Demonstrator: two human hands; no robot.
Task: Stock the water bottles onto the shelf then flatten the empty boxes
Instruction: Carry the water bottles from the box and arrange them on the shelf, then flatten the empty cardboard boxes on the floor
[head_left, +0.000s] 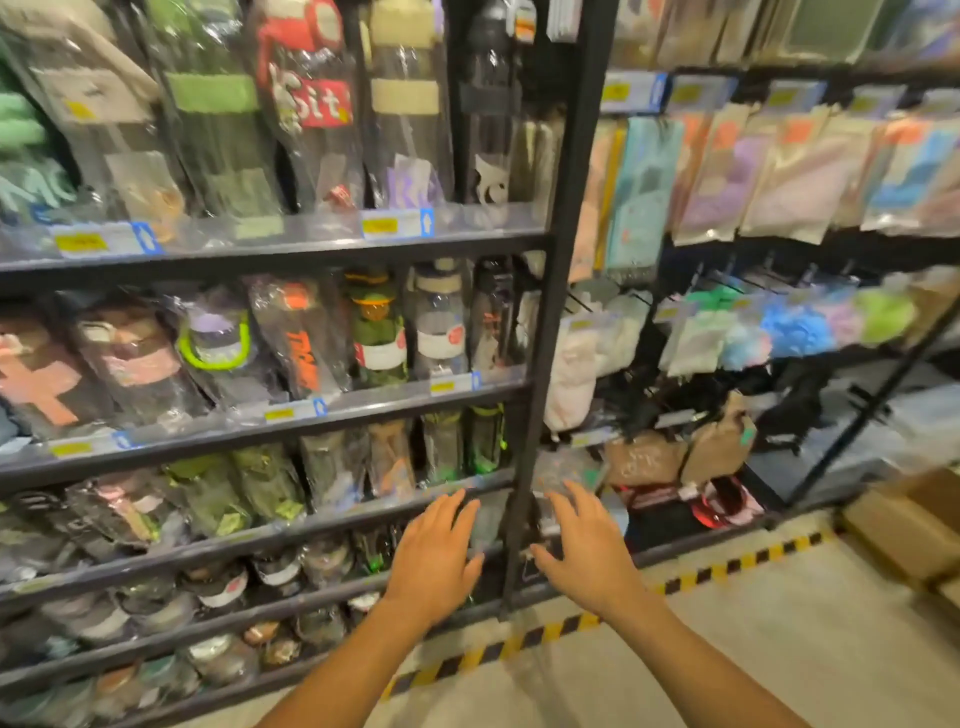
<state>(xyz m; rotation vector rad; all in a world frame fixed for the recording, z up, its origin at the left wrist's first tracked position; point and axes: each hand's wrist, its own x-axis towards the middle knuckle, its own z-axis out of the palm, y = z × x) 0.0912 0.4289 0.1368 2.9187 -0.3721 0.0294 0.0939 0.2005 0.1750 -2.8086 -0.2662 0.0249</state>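
Water bottles (379, 343), most in clear plastic wrap, stand upright in rows on every tier of the black metal shelf (270, 254). On the lowest tiers only their caps show. The picture is blurred throughout, so printing on the bottles is mostly unreadable.

Left hand (434, 561): palm down, fingers straight and slightly spread, holding nothing. Its fingertips reach the front rail of a lower tier. Whether they touch the rail or a bottle behind it cannot be told.

Right hand (587, 556): likewise flat and spread, thumb out to the side, holding nothing. It hangs just right of the upright post (545, 332), with its fingertips at the same height as the left hand's (contact with anything is not clear). The post stands between the two hands.

Price labels (395, 224), yellow on white, are fixed along the rail fronts. To the right of the post, hanging packets (779, 171) in pastel colours fill the neighbouring bay.

Cardboard boxes (904, 525) sit on the floor (753, 649) at the far right edge, well apart from both hands. Black-and-yellow striped tape (727, 564) runs along the floor at the foot of the shelving.
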